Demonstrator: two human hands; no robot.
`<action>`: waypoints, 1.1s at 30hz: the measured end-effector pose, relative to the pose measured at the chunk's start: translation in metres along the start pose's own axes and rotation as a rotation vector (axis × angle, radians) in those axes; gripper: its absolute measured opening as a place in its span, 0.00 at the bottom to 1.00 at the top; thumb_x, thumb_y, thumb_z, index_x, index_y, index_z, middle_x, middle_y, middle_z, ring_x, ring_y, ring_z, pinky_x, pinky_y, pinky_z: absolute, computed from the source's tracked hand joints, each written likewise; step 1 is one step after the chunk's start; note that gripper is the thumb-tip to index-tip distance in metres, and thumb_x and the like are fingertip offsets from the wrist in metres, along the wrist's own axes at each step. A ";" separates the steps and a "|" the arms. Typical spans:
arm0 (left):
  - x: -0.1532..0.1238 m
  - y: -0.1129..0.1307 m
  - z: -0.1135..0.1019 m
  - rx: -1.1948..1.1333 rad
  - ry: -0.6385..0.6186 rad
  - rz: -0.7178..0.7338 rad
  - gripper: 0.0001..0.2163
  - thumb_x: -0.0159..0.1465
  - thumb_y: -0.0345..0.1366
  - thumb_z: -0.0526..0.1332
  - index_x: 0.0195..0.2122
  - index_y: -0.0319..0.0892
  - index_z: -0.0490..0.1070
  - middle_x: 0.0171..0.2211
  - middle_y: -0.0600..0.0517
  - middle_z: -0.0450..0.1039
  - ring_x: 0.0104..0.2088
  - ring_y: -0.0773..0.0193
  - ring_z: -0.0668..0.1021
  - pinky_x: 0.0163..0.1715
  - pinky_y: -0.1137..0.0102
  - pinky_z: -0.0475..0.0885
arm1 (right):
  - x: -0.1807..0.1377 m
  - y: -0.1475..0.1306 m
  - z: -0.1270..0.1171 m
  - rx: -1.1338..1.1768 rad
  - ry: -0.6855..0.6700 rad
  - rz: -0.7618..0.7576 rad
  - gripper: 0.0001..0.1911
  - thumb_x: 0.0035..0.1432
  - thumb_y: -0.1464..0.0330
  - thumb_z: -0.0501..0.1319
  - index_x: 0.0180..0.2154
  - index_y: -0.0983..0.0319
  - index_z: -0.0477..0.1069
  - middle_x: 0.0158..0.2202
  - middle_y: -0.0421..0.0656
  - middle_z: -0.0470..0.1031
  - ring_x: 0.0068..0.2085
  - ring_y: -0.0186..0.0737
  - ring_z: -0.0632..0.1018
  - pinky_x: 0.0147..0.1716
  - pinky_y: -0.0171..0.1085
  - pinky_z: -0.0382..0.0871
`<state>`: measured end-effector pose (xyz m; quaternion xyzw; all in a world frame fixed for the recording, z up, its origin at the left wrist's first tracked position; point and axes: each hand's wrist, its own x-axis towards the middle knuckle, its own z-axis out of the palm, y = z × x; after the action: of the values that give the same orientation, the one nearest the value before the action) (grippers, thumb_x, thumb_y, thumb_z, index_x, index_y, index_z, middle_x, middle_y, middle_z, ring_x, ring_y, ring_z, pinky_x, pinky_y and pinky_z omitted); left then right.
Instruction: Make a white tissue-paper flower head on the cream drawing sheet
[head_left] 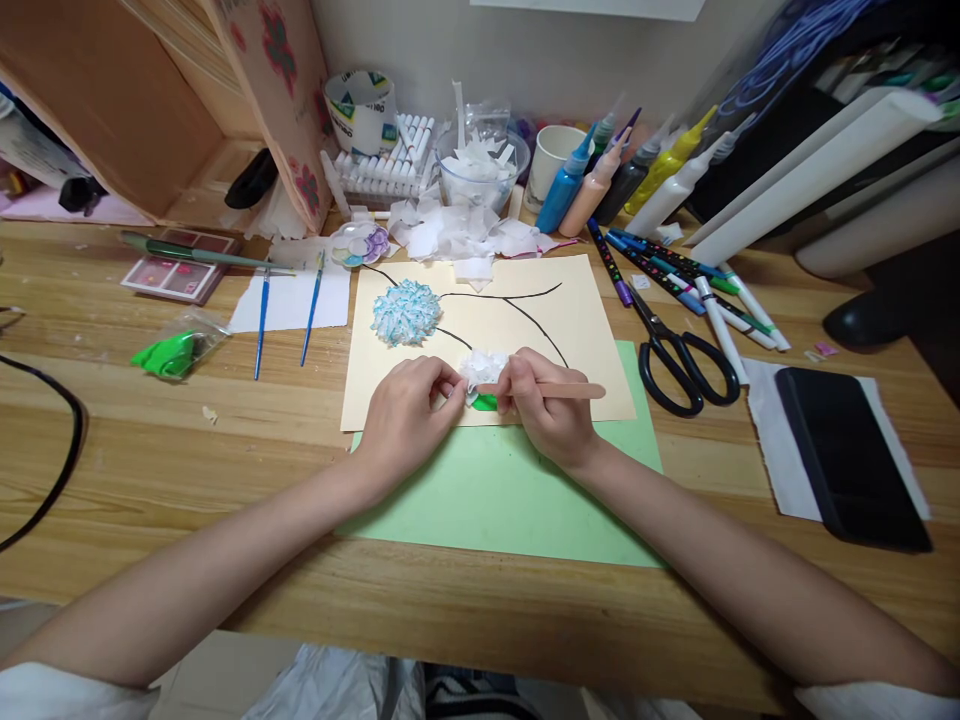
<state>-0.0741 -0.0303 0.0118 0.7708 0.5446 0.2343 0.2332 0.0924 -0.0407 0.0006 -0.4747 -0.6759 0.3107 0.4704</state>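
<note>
My right hand (551, 408) grips a flat wooden craft stick (574, 391), its left end against a white tissue-paper flower (486, 368). At the flower's left edge is my left hand (412, 400), thumb and fingertips pinched together; whatever they hold, if anything, is too small to make out. A bright green patch (486, 402) shows just under the white flower. Both hands rest on a cream sheet (600, 375) with black drawn stems. Up and left on that sheet sits a fluffy blue-and-white flower (406, 312). Beneath lies a light green sheet (495, 500).
Black scissors (679, 360) and several markers (675, 275) lie to the right, beside a black phone (851, 450). Paint bottles (581, 185), a cup of paper scraps (480, 165) and loose tissue pieces (450, 228) stand behind. Thin brushes (313, 308) and a bag of green clay (176, 350) lie left.
</note>
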 end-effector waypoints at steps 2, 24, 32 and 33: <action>0.000 0.000 0.000 0.000 -0.002 0.002 0.05 0.61 0.35 0.57 0.30 0.40 0.69 0.27 0.54 0.71 0.30 0.65 0.72 0.30 0.71 0.64 | 0.000 -0.001 0.000 0.001 -0.004 0.039 0.19 0.66 0.64 0.48 0.23 0.61 0.63 0.17 0.36 0.67 0.20 0.30 0.71 0.22 0.30 0.63; -0.002 0.000 -0.001 -0.086 -0.016 -0.050 0.05 0.61 0.37 0.57 0.32 0.42 0.67 0.28 0.54 0.71 0.30 0.65 0.71 0.31 0.70 0.64 | -0.001 -0.001 0.001 -0.035 0.020 -0.073 0.21 0.66 0.66 0.47 0.20 0.61 0.61 0.17 0.38 0.65 0.20 0.31 0.69 0.22 0.32 0.59; -0.003 -0.002 -0.008 -0.341 0.019 -0.185 0.07 0.66 0.39 0.49 0.34 0.44 0.60 0.26 0.56 0.65 0.27 0.66 0.70 0.29 0.71 0.63 | 0.009 0.016 -0.014 0.439 0.390 0.079 0.23 0.64 0.60 0.49 0.19 0.61 0.62 0.15 0.35 0.60 0.15 0.28 0.62 0.14 0.31 0.53; -0.004 -0.003 -0.008 -0.343 0.018 -0.183 0.07 0.66 0.39 0.48 0.34 0.44 0.59 0.25 0.56 0.64 0.27 0.66 0.69 0.29 0.71 0.62 | 0.014 0.019 -0.017 0.463 0.428 0.103 0.23 0.63 0.59 0.49 0.19 0.61 0.62 0.14 0.35 0.59 0.14 0.28 0.60 0.14 0.30 0.51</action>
<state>-0.0821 -0.0323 0.0160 0.6647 0.5667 0.3085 0.3766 0.1135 -0.0211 -0.0049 -0.4430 -0.4478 0.3727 0.6814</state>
